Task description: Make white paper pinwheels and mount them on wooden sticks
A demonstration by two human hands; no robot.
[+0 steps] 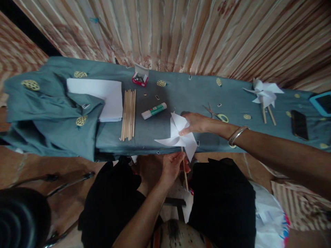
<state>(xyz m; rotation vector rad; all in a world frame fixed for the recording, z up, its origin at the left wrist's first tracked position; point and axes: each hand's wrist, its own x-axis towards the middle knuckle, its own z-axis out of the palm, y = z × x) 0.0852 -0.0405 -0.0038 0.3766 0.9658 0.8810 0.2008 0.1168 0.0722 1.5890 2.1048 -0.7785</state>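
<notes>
A white paper pinwheel (178,140) on a thin wooden stick (185,177) is between my two hands at the table's front edge. My left hand (172,168) is closed round the stick just below the paper blades. My right hand (193,123), with a bangle at its wrist, grips the pinwheel near its centre, thumb on the front and fingers mostly hidden behind the paper. A glue stick (154,111) lies to the left of the pinwheel. Beyond my right wrist lie scissors (219,116) with yellow-green handles.
On the cloth-covered table (186,93) lie a row of wooden sticks (128,115), white paper (110,96) and an open red box of small metal pieces (140,80). Finished pinwheels (265,92), a phone (300,124) and a blue-framed device (322,103) are at the right. A curtain (165,34) hangs behind.
</notes>
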